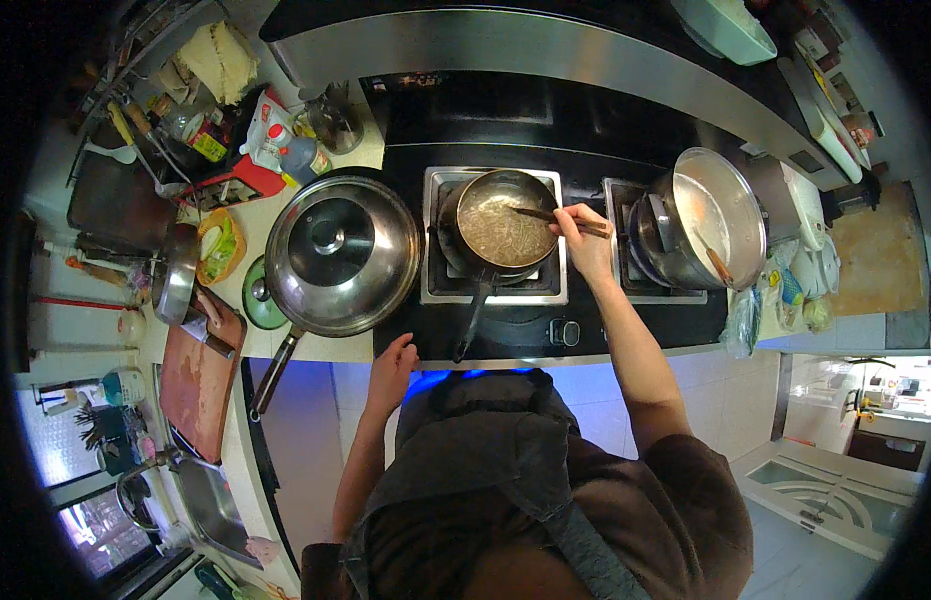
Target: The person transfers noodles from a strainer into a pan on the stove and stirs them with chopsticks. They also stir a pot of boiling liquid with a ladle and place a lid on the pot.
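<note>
My right hand grips a pair of dark chopsticks. Their tips reach into a small long-handled saucepan, where pale, bubbly liquid holds what look like thin noodle strands. The saucepan sits on the left burner of a black gas hob, its black handle pointing toward me. My left hand is at the hob's front edge with its fingers loosely bent, and I see nothing in it. Just beyond it, on the left, stands a large lidded wok with its handle angled toward me.
A large metal pot with a wooden-handled utensil inside stands on the right burner. Left on the counter are a green-rimmed glass lid, a basket of green vegetables, and a cutting board with a cleaver. A range hood overhangs the hob.
</note>
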A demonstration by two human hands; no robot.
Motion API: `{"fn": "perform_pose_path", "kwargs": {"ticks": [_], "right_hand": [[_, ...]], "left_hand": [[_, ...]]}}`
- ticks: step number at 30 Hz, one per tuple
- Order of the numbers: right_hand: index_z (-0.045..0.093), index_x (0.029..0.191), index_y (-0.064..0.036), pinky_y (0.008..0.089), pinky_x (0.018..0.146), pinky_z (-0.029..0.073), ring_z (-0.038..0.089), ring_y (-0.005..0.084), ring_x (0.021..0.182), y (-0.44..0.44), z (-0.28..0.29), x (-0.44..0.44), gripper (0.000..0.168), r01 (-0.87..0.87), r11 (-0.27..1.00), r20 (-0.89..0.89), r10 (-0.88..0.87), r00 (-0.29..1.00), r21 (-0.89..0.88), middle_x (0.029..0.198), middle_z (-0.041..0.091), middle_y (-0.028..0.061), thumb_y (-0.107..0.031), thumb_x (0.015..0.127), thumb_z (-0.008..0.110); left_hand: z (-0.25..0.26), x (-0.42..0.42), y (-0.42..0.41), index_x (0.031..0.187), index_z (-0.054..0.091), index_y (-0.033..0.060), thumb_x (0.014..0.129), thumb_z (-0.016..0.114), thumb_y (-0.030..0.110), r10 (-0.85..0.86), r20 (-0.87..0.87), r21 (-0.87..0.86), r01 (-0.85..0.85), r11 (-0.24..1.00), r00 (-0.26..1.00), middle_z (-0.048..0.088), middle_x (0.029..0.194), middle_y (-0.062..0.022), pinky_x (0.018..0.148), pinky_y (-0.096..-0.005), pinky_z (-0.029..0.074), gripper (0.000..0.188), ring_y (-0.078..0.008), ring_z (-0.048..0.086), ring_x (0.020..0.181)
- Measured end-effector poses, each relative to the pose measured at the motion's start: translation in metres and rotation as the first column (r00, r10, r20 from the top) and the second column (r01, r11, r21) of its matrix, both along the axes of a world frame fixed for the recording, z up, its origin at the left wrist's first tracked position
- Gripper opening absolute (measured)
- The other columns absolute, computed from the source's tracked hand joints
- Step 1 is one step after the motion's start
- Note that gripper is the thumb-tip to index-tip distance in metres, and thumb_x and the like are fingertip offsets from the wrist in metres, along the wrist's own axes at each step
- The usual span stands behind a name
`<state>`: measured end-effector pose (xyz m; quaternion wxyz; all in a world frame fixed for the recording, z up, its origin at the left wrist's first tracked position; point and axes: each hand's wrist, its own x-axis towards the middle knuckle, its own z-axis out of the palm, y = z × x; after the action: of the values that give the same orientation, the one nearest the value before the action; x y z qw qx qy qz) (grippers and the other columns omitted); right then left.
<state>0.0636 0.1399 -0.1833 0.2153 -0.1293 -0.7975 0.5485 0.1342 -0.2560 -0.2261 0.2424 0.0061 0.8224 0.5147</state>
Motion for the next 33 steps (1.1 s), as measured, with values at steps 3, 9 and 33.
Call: {"fn": "perform_pose_path", "kwargs": {"ticks": [3,9,33], "right_hand": [[0.069,0.085,0.002,0.0243,0.060,0.052,0.068,0.0111,0.067,0.005,-0.009,-0.007,0.014,0.053,0.999,-0.097,-0.054,0.994,-0.009,0.073,0.071,0.0086,-0.011,0.089,0.069],[0.070,0.091,0.002,0.0227,0.061,0.051,0.065,0.0096,0.068,0.010,0.024,-0.004,0.013,-0.035,0.994,-0.074,0.027,0.997,-0.100,0.076,0.069,0.0040,-0.011,0.090,0.068],[0.071,0.086,-0.003,0.0271,0.060,0.050,0.062,0.0105,0.066,0.031,0.044,-0.020,0.011,-0.237,0.968,0.222,0.215,0.951,0.077,0.072,0.068,0.0044,-0.013,0.089,0.070]], "left_hand": [[-0.001,0.002,0.000,0.131,0.056,0.0021,0.098,0.052,0.030,-0.002,0.011,0.006,0.002,1.000,1.000,0.070,0.092,-0.0128,0.077,-0.0305,0.051,0.043,-0.0196,0.067,0.082],[-0.008,0.005,-0.003,0.130,0.056,0.0021,0.099,0.051,0.031,-0.033,-0.014,0.000,0.033,0.999,0.999,0.070,0.092,-0.0130,0.077,-0.0312,0.051,0.043,-0.0200,0.066,0.083],[-0.008,0.013,0.001,0.127,0.058,0.0009,0.097,0.054,0.031,-0.076,-0.016,-0.032,0.075,0.997,0.997,0.069,0.092,-0.0146,0.075,-0.0323,0.050,0.043,-0.0216,0.066,0.082]]}}
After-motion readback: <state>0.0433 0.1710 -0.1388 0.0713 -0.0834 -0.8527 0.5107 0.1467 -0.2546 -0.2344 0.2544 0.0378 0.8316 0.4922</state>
